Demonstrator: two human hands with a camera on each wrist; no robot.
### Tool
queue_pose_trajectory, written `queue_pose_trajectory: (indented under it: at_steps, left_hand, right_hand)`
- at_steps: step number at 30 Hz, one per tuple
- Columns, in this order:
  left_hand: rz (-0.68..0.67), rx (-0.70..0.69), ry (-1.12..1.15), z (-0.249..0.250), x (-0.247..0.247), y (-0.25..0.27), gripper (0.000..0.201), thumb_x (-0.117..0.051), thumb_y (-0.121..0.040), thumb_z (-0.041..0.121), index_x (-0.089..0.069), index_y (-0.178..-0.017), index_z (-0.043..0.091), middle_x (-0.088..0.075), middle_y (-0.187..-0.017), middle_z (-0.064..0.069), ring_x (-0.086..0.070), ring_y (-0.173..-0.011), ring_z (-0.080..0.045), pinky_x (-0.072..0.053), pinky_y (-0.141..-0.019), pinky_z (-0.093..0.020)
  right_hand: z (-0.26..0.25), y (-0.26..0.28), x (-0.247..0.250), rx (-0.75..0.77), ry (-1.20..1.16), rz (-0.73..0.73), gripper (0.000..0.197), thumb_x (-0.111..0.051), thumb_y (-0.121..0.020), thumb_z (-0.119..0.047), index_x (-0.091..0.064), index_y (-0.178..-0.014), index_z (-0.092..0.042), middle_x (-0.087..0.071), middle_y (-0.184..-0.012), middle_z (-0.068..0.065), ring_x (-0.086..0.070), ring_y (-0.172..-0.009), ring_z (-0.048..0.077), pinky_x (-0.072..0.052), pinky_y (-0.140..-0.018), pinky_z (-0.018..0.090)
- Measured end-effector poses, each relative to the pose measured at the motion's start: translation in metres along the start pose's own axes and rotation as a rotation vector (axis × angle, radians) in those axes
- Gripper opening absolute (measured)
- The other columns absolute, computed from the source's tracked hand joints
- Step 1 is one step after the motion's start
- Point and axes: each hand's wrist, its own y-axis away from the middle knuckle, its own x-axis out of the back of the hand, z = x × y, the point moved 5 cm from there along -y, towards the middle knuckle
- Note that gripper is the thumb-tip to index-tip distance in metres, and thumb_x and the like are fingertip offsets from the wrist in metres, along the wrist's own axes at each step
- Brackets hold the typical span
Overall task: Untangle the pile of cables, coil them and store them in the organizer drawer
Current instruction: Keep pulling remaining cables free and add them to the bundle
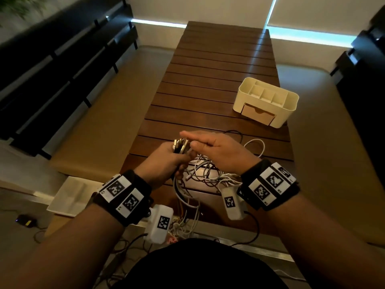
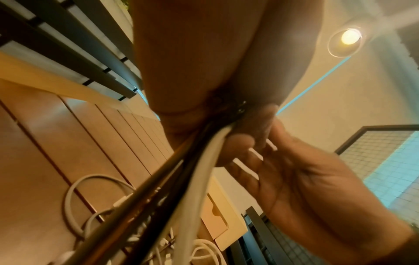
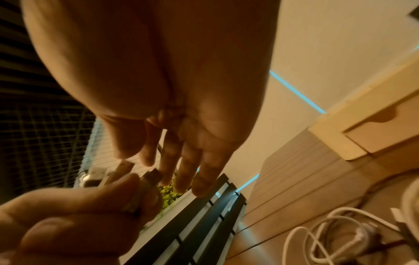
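None of the cables has reached storage yet, as far as we can see: most lie in a loose tangle on the near end of the slatted table, with some strands trailing over its front edge. Our left hand is clenched around a bunch of connector ends gathered side by side, their cords hanging down into the pile. Our right hand hovers flat just above those plugs, fingers straight and holding nothing. We judge we are at the sorting stage; separating, coiling and stowing all remain.

The cream organizer stands well apart on the right side of the table. Its drawer is closed, so its inside is hidden. The top compartments look empty, though the angle and dim light leave us unsure.
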Motion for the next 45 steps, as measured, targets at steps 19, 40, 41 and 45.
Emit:
queue_pose_trajectory:
  at_steps: [19, 40, 41, 45]
  left_hand:
    - [0.103, 0.147, 0.699, -0.041, 0.025, -0.028, 0.038, -0.043, -0.088, 0.019, -0.054, -0.121, 0.003, -0.038, -0.070, -0.001, -0.036, -0.057, -0.013, -0.039, -0.063, -0.032]
    - [0.171, 0.166, 0.573, -0.059, 0.033, -0.030, 0.028, -0.039, -0.107, 0.022, -0.050, -0.125, 0.003, -0.038, -0.064, 0.005, -0.036, -0.049, -0.008, -0.044, -0.053, -0.025]
    - [0.172, 0.168, 0.578, -0.059, 0.033, -0.030, 0.028, -0.039, -0.107, 0.022, -0.050, -0.125, 0.004, -0.038, -0.063, 0.005, -0.036, -0.049, -0.008, -0.044, -0.053, -0.025]
    - [0.167, 0.166, 0.584, -0.059, 0.033, -0.031, 0.026, -0.041, -0.107, 0.023, -0.051, -0.121, 0.004, -0.036, -0.063, 0.004, -0.035, -0.049, -0.008, -0.043, -0.053, -0.025]
  right_hand:
    - [0.143, 0.041, 0.005, -0.609, 0.236, 0.139, 0.042, -0.065, -0.095, -0.024, -0.056, -0.136, -0.020, -0.061, -0.130, -0.003, -0.059, -0.117, 0.015, -0.049, -0.102, 0.037]
    - [0.130, 0.009, 0.016, -0.402, 0.214, 0.367, 0.013, -0.074, -0.088, -0.029, -0.067, -0.078, -0.023, -0.064, -0.087, -0.006, -0.063, -0.086, 0.015, -0.051, -0.077, 0.034]
    - [0.127, 0.010, 0.019, -0.392, 0.139, 0.407, 0.013, -0.073, -0.089, -0.029, -0.067, -0.079, -0.024, -0.066, -0.088, -0.005, -0.065, -0.086, 0.015, -0.055, -0.078, 0.037]
    - [0.114, 0.010, 0.031, -0.299, 0.080, 0.546, 0.014, -0.071, -0.091, -0.027, -0.063, -0.079, -0.028, -0.066, -0.089, -0.003, -0.067, -0.083, 0.015, -0.059, -0.077, 0.041]
